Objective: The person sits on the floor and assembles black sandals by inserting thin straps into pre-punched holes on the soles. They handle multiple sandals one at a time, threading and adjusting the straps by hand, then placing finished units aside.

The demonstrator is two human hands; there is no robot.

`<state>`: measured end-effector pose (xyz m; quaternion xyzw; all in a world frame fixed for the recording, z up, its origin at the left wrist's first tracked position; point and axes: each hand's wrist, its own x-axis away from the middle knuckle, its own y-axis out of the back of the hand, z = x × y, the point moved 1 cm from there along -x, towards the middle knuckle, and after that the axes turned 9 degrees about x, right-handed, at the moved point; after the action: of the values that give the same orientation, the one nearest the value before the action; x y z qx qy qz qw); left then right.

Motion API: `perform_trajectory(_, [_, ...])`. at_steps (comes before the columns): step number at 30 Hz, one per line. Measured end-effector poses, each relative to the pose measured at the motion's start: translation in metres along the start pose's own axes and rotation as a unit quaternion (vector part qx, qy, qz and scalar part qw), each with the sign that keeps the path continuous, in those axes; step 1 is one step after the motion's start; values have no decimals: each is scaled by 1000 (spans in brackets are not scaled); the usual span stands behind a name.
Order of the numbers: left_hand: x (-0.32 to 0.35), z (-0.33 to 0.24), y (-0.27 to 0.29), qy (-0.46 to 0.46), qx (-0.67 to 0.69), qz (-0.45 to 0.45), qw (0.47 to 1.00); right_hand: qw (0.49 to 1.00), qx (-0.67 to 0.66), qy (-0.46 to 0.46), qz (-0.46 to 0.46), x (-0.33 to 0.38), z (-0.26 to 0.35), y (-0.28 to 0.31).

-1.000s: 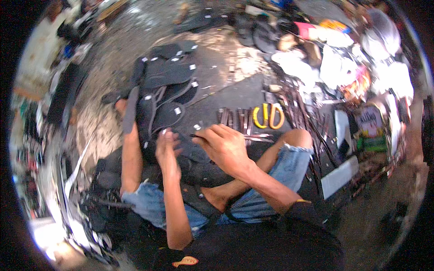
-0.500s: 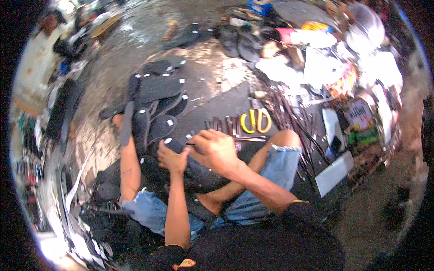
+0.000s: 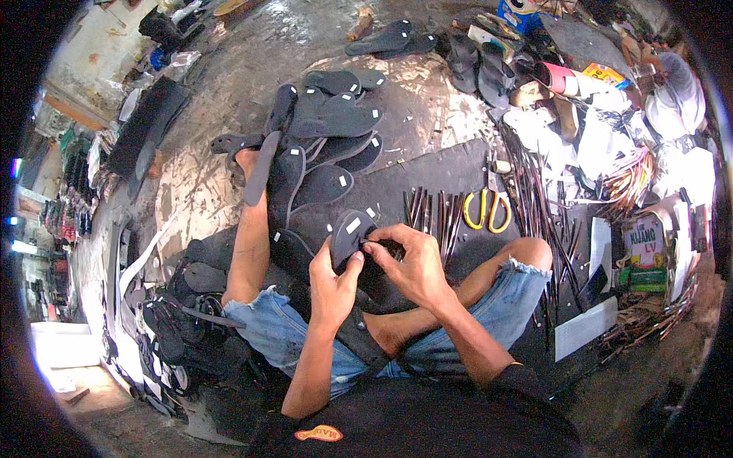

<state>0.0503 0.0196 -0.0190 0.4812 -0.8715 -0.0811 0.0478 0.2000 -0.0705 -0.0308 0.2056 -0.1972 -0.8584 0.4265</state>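
I sit on the floor with my legs folded. My left hand (image 3: pixel 333 284) grips a dark sandal sole (image 3: pixel 350 233) that carries a small white sticker, holding it tilted up over my lap. My right hand (image 3: pixel 408 263) pinches at the sole's edge, fingers closed on a thin dark strap piece. Just beyond my hands lies a fanned pile of similar black soles (image 3: pixel 321 145), each with a white sticker.
Yellow-handled scissors (image 3: pixel 486 210) and rows of thin dark strips (image 3: pixel 427 210) lie on a black mat (image 3: pixel 450 172) ahead. Papers, boxes and bundles (image 3: pixel 626 160) crowd the right. Finished sandals (image 3: pixel 172 328) heap at my left; more footwear (image 3: pixel 473 57) lies farther away.
The sole has come up from my lap into both hands, now raised and tilted. My right hand has shifted to the sole's edge. The view has tilted slightly.
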Motion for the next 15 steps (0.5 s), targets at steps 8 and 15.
perform_trajectory(8, [24, -4, -8, -103, -114, -11, 988, 986, 59, 60, -141, 11, 0, -15])
perform_trajectory(15, [17, -14, -14, -142, -203, -26, 968, 998, -39, 7, -54, 14, 3, -30])
